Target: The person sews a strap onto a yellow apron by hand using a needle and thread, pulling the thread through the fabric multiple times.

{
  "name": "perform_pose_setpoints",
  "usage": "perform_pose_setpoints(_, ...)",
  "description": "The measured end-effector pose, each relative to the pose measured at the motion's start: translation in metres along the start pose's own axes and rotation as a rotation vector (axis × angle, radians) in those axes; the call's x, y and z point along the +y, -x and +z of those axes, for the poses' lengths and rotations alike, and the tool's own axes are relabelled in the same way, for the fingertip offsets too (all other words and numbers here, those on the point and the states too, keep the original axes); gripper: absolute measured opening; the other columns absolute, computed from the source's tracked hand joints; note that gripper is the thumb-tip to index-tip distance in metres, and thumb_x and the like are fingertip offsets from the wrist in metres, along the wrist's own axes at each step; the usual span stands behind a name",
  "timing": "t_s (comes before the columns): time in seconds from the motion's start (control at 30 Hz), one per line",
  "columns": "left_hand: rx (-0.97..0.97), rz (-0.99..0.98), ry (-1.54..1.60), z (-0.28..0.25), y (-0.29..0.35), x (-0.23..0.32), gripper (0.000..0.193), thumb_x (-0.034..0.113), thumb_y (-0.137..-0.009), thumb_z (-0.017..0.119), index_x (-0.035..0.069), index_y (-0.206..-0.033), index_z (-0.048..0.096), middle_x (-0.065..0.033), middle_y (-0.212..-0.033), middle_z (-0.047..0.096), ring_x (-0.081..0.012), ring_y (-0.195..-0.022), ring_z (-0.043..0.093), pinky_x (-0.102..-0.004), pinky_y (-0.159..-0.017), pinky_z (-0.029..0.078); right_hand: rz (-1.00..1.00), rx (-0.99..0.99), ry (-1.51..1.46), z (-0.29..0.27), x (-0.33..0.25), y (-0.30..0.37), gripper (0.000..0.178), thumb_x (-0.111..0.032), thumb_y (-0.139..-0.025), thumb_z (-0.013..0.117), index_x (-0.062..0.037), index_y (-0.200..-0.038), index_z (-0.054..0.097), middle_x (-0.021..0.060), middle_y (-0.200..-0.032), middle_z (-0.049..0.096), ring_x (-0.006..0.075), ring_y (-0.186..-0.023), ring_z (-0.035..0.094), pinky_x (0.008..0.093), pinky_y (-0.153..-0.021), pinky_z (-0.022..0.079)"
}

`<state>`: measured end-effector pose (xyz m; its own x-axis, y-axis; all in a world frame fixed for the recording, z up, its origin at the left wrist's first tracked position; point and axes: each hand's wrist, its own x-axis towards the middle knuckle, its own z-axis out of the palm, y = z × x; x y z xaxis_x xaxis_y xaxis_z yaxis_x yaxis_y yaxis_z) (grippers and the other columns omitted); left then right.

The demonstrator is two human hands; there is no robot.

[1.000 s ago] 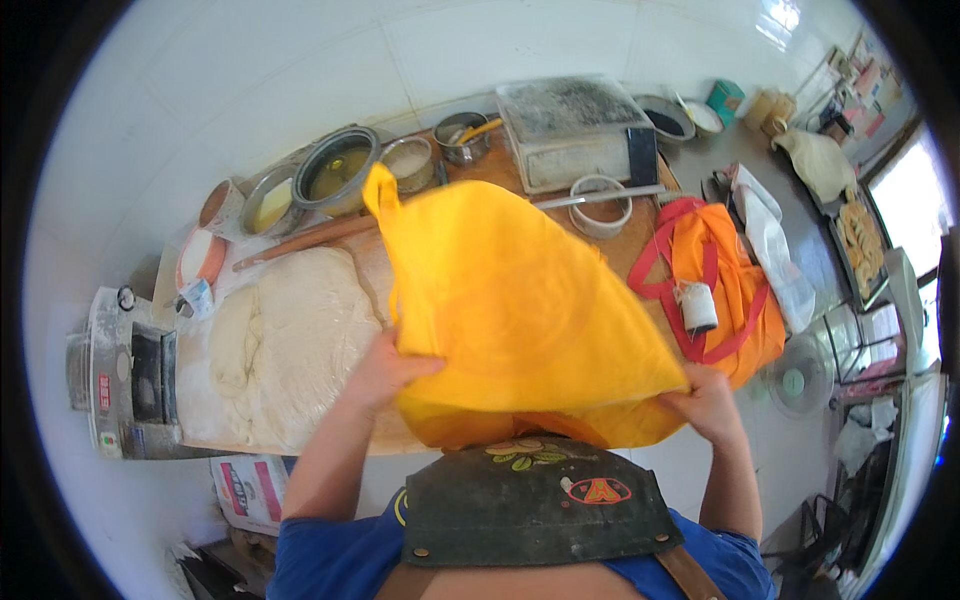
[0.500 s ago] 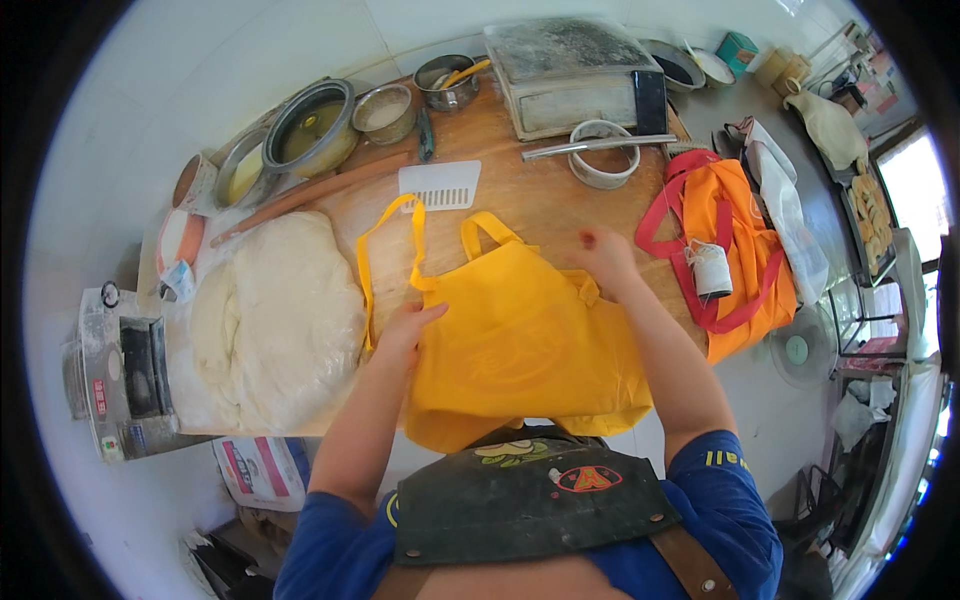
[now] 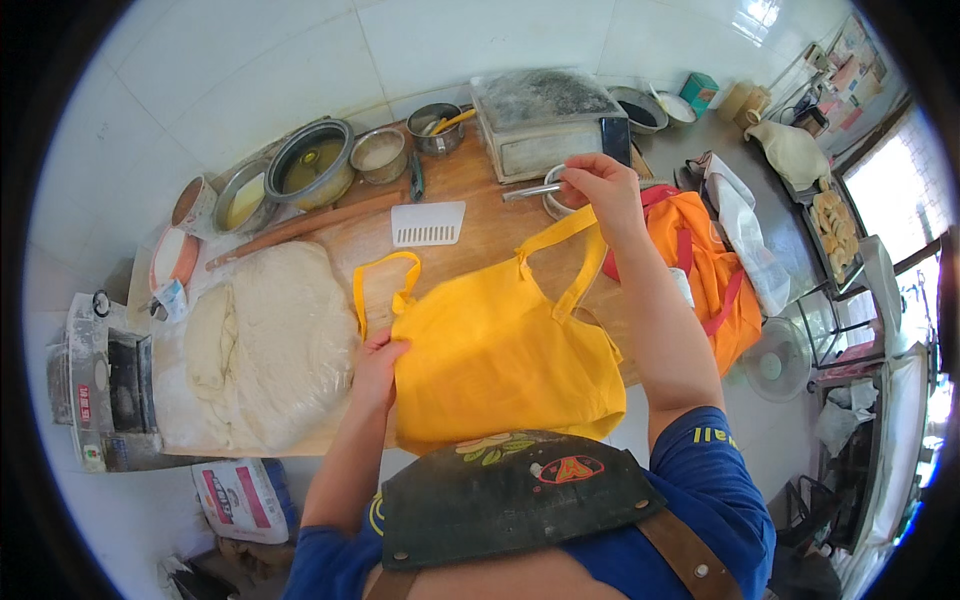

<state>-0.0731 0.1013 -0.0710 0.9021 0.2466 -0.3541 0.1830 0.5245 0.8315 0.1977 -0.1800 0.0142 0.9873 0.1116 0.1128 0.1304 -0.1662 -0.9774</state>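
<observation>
A yellow apron [image 3: 500, 350] lies partly spread at the front edge of the worktable, its lower part against my body. My right hand [image 3: 606, 192] is raised over the table with its fingers closed on the apron's neck strap [image 3: 556, 232], which is pulled up into a loop. At the apron's left side my left hand [image 3: 376, 366] is closed on its edge, by a thin yellow tie [image 3: 385, 262] that curls on the table. Just left of that hand, a large mass of dough [image 3: 290, 340] rests under clear plastic film.
A white slotted scraper [image 3: 428, 224] and a long rolling pin [image 3: 310, 226] lie behind the apron. Pots and bowls [image 3: 310, 165] line the wall beside a floury scale [image 3: 545, 120]. Orange cloth with red straps [image 3: 700, 255] lies right; a metal bar [image 3: 530, 192] is behind my right hand.
My right hand has risen and moved away from me, lifting the neck strap into a tall loop. The apron's top has opened out and shifted. My left hand stays at its left edge.
</observation>
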Motion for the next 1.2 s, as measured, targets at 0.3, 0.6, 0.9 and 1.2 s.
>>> perform_pose_setpoints(0.3,0.196,-0.222,-0.266,-0.042,-0.031,-0.02,0.03,0.01,-0.085,0.062,-0.006,-0.11,0.061,-0.0122,-0.098,0.068,-0.0209,-0.083,0.067,-0.0317,-0.073,0.054,0.076,-0.097,0.994,-0.035,0.182,0.063,0.027,-0.027,-0.068,0.074,-0.0051,-0.084,0.071,0.0147,-0.075,0.068,0.0321,-0.078,0.067,0.04,-0.072,0.052)
perform_pose_setpoints(0.6,0.33,-0.293,-0.233,-0.071,-0.138,-0.024,0.024,0.015,-0.082,0.068,0.001,-0.101,0.062,-0.0098,-0.083,0.067,-0.0208,-0.066,0.064,-0.0302,-0.056,0.05,-0.176,0.247,0.563,-0.067,0.085,-0.012,0.024,-0.008,-0.075,0.066,-0.0018,-0.098,0.068,0.0078,-0.084,0.068,0.013,-0.073,0.062,0.0267,-0.066,0.049)
perform_pose_setpoints(0.9,-0.32,-0.075,0.138,-0.02,-0.17,0.079,0.028,0.009,-0.086,0.059,-0.001,-0.112,0.058,-0.012,-0.092,0.064,-0.023,-0.085,0.063,-0.0359,-0.079,0.051,0.101,-0.29,-0.115,0.004,-0.002,0.016,0.018,-0.008,-0.084,0.065,0.0011,-0.1,0.067,0.0034,-0.085,0.067,0.0099,-0.075,0.06,0.0231,-0.068,0.048)
perform_pose_setpoints(1.2,-0.013,0.372,-0.306,0.033,-0.15,0.241,0.033,0.011,-0.089,0.057,-0.001,-0.119,0.058,-0.0128,-0.096,0.067,-0.0218,-0.088,0.064,-0.0364,-0.081,0.052,0.127,-0.561,-0.151,0.066,-0.033,0.023,0.018,-0.009,-0.084,0.066,0.0017,-0.099,0.067,0.0038,-0.085,0.066,0.0101,-0.075,0.062,0.0244,-0.067,0.049)
